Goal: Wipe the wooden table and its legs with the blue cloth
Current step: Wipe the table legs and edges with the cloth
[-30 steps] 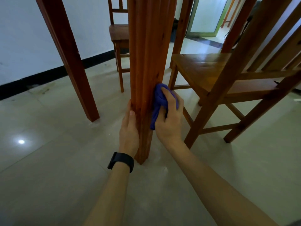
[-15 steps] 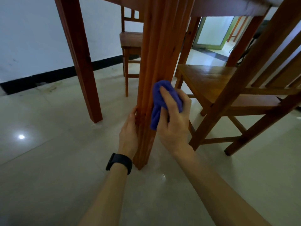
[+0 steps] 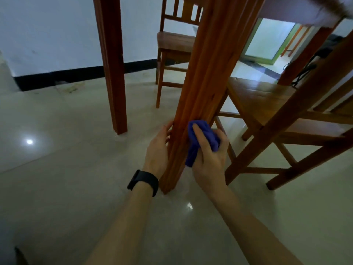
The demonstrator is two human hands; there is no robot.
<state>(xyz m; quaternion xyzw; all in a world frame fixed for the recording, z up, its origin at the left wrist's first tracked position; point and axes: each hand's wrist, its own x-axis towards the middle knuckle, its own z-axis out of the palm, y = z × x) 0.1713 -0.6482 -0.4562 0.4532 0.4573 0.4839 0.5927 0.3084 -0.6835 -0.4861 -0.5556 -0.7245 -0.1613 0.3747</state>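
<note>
Right hand [image 3: 208,161] had slid the blue cloth [image 3: 203,139] slightly lower down the near table leg [image 3: 202,83] than half a second earlier. Its fingers were curled round the bunched cloth, pressing it against the leg's right face. Left hand [image 3: 156,148] lay on the opposite face, fingers fairly straight, bracing. Judged mid-task: this leg's foot and the far leg [image 3: 112,73] probably remained; tabletop status unknown.

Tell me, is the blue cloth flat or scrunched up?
Scrunched up: the blue cloth is a wad in the right hand, against the table leg.
</note>
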